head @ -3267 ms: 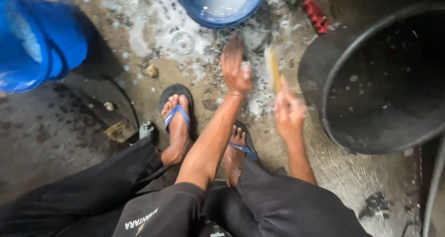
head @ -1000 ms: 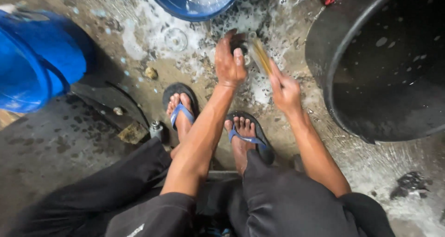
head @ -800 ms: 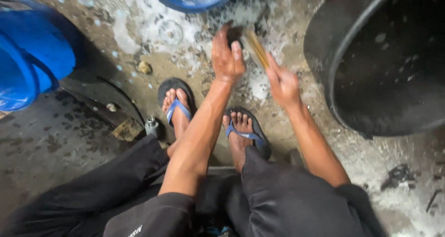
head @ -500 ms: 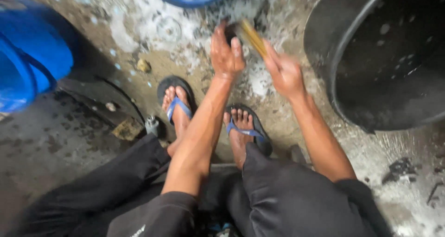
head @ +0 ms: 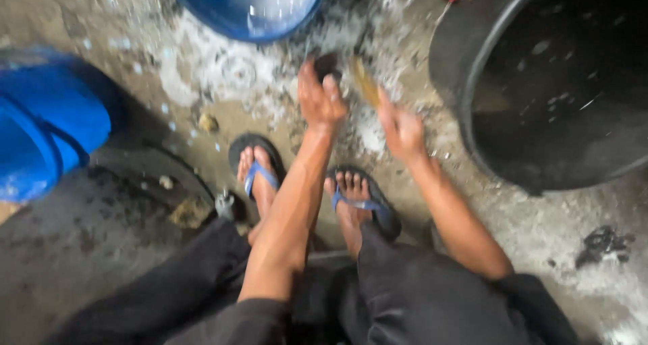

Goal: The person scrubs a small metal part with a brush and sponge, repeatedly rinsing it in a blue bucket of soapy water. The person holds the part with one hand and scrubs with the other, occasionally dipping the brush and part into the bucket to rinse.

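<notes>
Head view, blurred by motion. Left hand (head: 321, 102) reaches down to the wet, soapy floor (head: 223, 75), fingers (head: 331, 88) curled over a small dark object (head: 328, 64) and pressing it against the floor; what the object is can't be told. Right hand (head: 401, 125) is just beside it, fingers closed around a yellowish brush (head: 365, 82) that tilts up and left toward the dark object; whether the brush touches it is unclear. Both lie between a blue basin (head: 250, 7) at top and the person's feet in dark sandals with blue straps (head: 256, 173). A large black tub (head: 553, 82) stands to the right, close to the right hand. A blue drum (head: 47, 122) lies on its side at left, well apart. Dark trousers fill the bottom.
</notes>
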